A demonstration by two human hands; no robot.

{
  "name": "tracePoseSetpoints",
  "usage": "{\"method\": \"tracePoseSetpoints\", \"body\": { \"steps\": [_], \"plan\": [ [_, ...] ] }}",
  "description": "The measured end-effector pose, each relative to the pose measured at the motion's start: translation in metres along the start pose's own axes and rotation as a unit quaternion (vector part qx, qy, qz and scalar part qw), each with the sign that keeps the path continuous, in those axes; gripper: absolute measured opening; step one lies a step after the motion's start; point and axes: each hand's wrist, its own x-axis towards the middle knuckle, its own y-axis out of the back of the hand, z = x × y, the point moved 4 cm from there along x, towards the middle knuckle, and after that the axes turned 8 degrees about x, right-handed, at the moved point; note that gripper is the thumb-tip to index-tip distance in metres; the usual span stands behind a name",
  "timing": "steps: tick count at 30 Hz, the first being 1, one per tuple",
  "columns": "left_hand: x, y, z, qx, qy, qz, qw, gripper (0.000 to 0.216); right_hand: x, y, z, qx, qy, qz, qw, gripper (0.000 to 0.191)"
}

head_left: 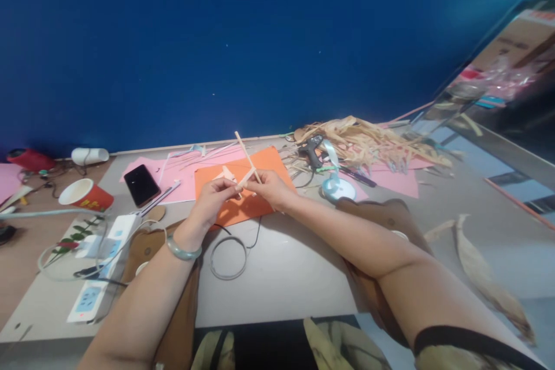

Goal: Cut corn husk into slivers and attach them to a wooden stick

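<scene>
Over an orange sheet (272,162), my two hands meet with their fingertips close together. My left hand (215,198) is closed, pinching one end of a pale, flat strip (247,176) that looks like dried husk. Between the fingers of my right hand (272,189) is a thin, light stick (245,150), tilted up and to the left. The strip crosses the stick near my right fingertips; whether it is wrapped round it I cannot tell. A small pale scrap (227,173) shows just behind my left fingers.
Dried husk strips (359,139) lie heaped at the back right, beside a black glue gun (313,150) and a ribbon roll (338,188). To the left are a phone (141,185), a paper cup (93,195) and a power strip (104,272). A looped cable (228,258) lies near me.
</scene>
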Motion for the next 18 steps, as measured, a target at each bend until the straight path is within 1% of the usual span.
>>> {"method": "tracePoseSetpoints", "body": {
  "steps": [3,6,8,12,15,18],
  "plan": [
    [0.0,0.0001,0.0014,-0.016,0.007,0.003,1.0,0.019,0.0007,-0.0007,0.0009,0.009,0.008,-0.002,1.0,0.03],
    [-0.0006,-0.0014,0.003,-0.02,0.017,-0.023,0.999,0.02,0.0008,-0.0006,0.002,0.014,0.012,-0.002,1.0,0.026],
    [-0.0015,-0.0021,0.005,-0.002,0.011,-0.033,0.999,0.02,0.0002,-0.0004,0.0023,0.011,0.009,-0.002,1.0,0.022],
    [-0.0028,-0.0016,0.0066,0.046,0.003,-0.009,0.999,0.02,-0.0014,-0.001,0.0,0.012,0.007,-0.002,1.0,0.02],
    [-0.0025,0.0,0.0051,0.055,-0.01,0.02,0.998,0.019,-0.0017,-0.0023,-0.0021,0.013,0.008,-0.004,1.0,0.02],
    [-0.0019,0.0009,0.0044,0.05,-0.034,0.026,0.998,0.018,-0.0001,-0.0024,-0.0007,0.001,0.015,-0.011,1.0,0.023]
  ]
}}
